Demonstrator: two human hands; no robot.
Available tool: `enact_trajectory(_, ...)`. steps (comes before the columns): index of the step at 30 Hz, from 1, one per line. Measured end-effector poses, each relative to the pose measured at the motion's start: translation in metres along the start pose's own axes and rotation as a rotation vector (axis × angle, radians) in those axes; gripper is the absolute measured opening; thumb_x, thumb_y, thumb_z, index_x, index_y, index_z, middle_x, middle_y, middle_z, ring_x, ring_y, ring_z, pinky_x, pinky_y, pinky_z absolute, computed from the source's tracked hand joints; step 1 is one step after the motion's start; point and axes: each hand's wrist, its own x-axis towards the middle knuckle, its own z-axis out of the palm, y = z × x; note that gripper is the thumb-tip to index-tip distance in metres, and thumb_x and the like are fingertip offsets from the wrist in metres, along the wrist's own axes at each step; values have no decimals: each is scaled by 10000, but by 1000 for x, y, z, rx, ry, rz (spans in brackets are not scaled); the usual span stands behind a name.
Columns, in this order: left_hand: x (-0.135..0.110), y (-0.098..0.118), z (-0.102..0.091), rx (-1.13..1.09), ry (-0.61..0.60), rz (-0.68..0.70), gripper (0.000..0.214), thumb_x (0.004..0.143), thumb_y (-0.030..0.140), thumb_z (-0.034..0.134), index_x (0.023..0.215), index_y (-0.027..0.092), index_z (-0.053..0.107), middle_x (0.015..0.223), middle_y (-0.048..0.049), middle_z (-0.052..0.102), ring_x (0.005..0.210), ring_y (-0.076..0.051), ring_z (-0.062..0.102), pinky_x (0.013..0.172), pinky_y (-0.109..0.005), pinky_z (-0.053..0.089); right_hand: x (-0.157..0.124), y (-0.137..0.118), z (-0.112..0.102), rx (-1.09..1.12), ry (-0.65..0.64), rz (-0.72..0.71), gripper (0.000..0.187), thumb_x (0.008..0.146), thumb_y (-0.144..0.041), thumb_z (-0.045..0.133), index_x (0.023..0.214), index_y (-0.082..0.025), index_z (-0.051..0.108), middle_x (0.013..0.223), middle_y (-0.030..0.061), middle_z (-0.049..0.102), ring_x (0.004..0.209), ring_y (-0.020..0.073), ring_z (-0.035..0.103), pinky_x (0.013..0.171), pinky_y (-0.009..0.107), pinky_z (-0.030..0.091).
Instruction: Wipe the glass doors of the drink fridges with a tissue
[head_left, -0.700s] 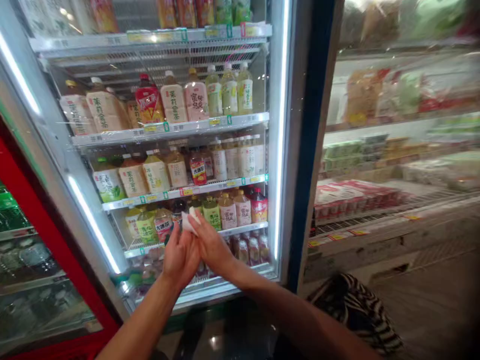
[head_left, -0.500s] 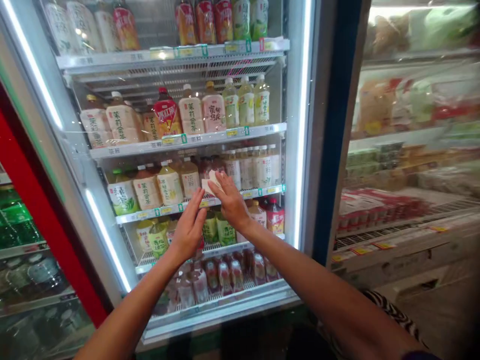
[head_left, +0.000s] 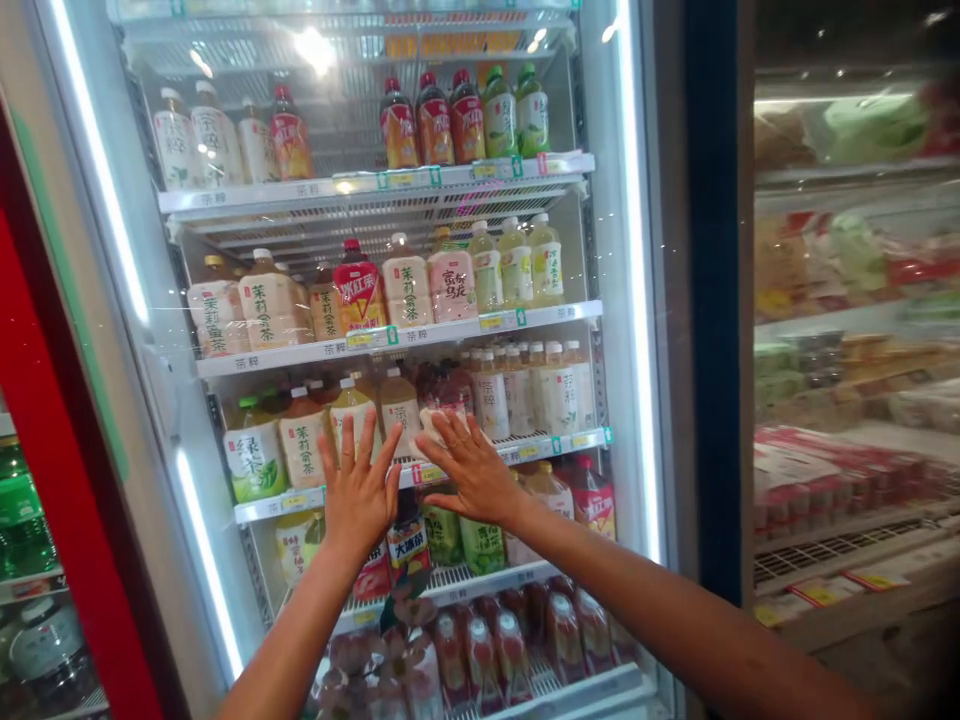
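head | splayed left hand (head_left: 360, 502) | flat right hand (head_left: 478, 472) over white wipe (head_left: 427, 416)

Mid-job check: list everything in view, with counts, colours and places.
glass-fronted cooler: one, pale frame, centre
light strips: one per side, white, along the cooler
red-capped bottles: at least six, red, several rows
green-capped bottles: at least three, green, top and third rows
pale-yellow bottles: three, second row, right
other bottles: many, mostly white-labelled, throughout
red frame: one, left edge
dark-blue pillar: one, right of cooler
packaged goods: many, mixed colours, far right, blurred
white tissue: one, white, under right fingers, mostly hidden
left hand: one, bare, before third row
right hand: one, bare, beside it
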Motion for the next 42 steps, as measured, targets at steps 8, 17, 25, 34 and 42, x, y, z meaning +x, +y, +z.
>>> enact_trajectory(8, 11, 6, 19, -23, 70, 17, 694, 976, 352, 578, 1610, 343, 296, 1718, -48, 210, 1623, -294, 30, 1298, -629, -51, 9, 14, -4, -121, 66, 3, 1019, 928, -753, 504, 1670, -166, 128, 1742, 149, 35, 1612, 367, 12, 1291, 594, 117)
enact_trajectory(17, 7, 12, 32, 7, 134, 7, 669, 991, 382, 542, 1609, 342, 289, 1688, -63, 291, 1621, -280, 106, 1282, -683, -49, 6, 10, 1, -146, 148, 168, 954, 974, -736, 395, 1670, -146, 118, 1741, 162, 69, 1614, 363, 22, 1281, 611, 112)
enact_trajectory(25, 6, 12, 32, 7, 148, 4, 688, 985, 358, 558, 1612, 354, 274, 1688, -54, 290, 1613, -283, 153, 1287, -673, -52, -12, 3, 4, -127, 160, 220, 930, 996, -724, 338, 1675, -162, 44, 1745, 159, 33, 1615, 356, 15, 1281, 611, 125)
enact_trajectory(34, -2, 16, 33, -79, 133, -39, 720, 970, 350, 583, 1611, 389, 259, 1705, -38, 239, 1610, -293, 160, 1290, -657, -48, -22, -10, 9, -169, 87, 235, 931, 999, -651, 448, 1675, -194, 0, 1746, 128, 12, 1617, 339, 9, 1286, 608, 155)
enact_trajectory(42, -22, 21, 40, -40, 145, -62, 706, 957, 351, 613, 1596, 389, 317, 1714, -40, 221, 1619, -275, 130, 1298, -637, -32, -16, -17, 16, -139, 183, 291, 847, 1030, -664, 271, 1677, -184, 10, 1753, 118, -19, 1616, 346, 8, 1296, 602, 82)
